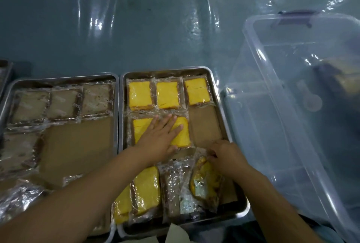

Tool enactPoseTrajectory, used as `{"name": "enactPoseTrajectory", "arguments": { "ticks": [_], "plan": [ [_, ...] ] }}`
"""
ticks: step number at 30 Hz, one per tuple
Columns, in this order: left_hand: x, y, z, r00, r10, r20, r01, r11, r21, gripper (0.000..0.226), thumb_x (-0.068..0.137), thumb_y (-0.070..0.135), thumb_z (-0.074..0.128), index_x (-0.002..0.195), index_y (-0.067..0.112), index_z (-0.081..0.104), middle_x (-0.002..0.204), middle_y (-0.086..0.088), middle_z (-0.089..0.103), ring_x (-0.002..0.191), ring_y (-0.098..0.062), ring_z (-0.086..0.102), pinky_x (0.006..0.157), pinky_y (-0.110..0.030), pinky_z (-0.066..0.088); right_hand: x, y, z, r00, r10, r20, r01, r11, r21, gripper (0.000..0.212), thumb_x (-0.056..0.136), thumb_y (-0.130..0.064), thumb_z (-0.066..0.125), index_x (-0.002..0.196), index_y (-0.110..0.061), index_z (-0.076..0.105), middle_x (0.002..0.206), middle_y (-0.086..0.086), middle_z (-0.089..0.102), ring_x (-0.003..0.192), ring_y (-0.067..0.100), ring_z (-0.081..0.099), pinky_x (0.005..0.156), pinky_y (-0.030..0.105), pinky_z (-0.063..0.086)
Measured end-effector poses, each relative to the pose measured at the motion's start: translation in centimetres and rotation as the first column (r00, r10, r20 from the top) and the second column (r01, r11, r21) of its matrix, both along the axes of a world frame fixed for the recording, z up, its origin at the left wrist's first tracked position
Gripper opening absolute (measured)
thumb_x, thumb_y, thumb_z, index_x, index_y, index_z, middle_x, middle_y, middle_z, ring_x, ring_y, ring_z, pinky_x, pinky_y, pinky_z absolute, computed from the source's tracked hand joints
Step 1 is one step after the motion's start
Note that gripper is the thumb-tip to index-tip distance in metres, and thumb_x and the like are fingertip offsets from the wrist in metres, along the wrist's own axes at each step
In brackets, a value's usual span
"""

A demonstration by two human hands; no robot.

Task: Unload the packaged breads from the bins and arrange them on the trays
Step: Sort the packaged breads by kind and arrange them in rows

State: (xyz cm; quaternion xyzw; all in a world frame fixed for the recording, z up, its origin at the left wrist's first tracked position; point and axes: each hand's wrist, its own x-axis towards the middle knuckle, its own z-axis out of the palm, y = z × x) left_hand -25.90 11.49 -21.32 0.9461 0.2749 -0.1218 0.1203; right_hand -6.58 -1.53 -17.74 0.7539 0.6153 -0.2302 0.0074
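Broadly, the clear bin (292,145) stands at the right, just beside the right tray (204,125), and through the glare on its walls I cannot tell whether any bread is left inside. The left tray (78,145) carries brown packs (64,102) along its back edge. The right tray has a tidy back row of three yellow packs (167,95) and a loose heap at its near end. That heap is where trouble could come from: the wrappers are slick and overlap, so lifting one could drag its neighbours over the near rim or knock the second row out of line. A flat pack (183,135) starts that second row, and the left hand (161,137) lies on top of it, fingers spread and pressing it down. The tilted pack (204,180) rests on edge in the heap, below the right hand (226,155), whose curled fingers seem to pinch its top wrapper seam.
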Motion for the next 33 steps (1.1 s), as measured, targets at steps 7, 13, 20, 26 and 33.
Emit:
{"name": "enactPoseTrajectory", "arguments": {
  "ticks": [7,13,20,26,33],
  "plan": [
    [0.1,-4.8,4.3,0.89,0.288,0.354,-0.161,0.924,-0.347,0.046,0.098,0.047,0.03,0.135,0.023,0.042,0.104,0.0,0.059,0.107,-0.02,0.046,0.082,-0.036,0.043,0.6,0.9,5.1,0.918,-0.207,-0.34,0.307,0.911,0.275,0.019,0.074,-0.021,0.076,0.064,-0.02,0.059,0.066,-0.009,0.054,0.064,0.005,0.052,0.058,0.01,0.041],
    [0.5,-4.1,5.1,0.652,0.623,0.432,-0.339,0.749,-0.568,0.062,0.096,0.047,0.033,0.148,0.021,0.015,0.129,0.006,0.045,0.121,-0.012,0.038,0.098,-0.033,0.037,-0.4,2.3,7.6,0.967,-0.192,-0.17,0.253,0.614,0.748,0.012,0.072,-0.014,0.078,0.068,-0.01,0.067,0.074,0.001,0.06,0.077,0.016,0.051,0.07,0.026,0.038],
    [0.2,-3.3,1.5,0.948,0.214,0.235,-0.171,0.967,-0.192,0.056,0.094,0.042,0.045,0.146,0.029,0.029,0.155,0.002,0.023,0.143,-0.017,0.01,0.113,-0.036,0.008,-0.9,-0.1,0.4,0.957,0.069,0.281,-0.228,0.777,0.587,0.011,0.07,-0.014,0.078,0.066,-0.009,0.07,0.104,0.013,0.071,0.106,0.033,0.064,0.088,0.039,0.05],
    [0.7,-3.6,-0.7,0.97,0.164,0.179,-0.142,0.981,-0.131,0.061,0.095,0.045,0.039,0.149,0.034,0.011,0.159,0.001,-0.002,0.143,-0.015,-0.014,0.111,-0.036,-0.015,-1.6,-1.0,-1.3,0.968,0.063,0.244,-0.135,0.948,0.289,0.018,0.063,-0.021,0.087,0.07,-0.011,0.074,0.103,0.013,0.072,0.103,0.033,0.065,0.087,0.051,0.053],
    [1.9,-2.1,-1.6,0.972,0.22,0.078,-0.224,0.973,0.054,0.071,0.096,0.054,0.029,0.14,0.03,-0.022,0.153,-0.006,-0.025,0.137,-0.022,-0.031,0.109,-0.045,-0.024,-2.8,1.1,-3.3,0.979,-0.096,0.179,0.029,0.939,0.344,0.049,0.097,-0.024,0.048,0.139,-0.001,0.039,0.152,0.017,0.023,0.144,0.033,0.011,0.117,0.041,0.008]
  ]
}}
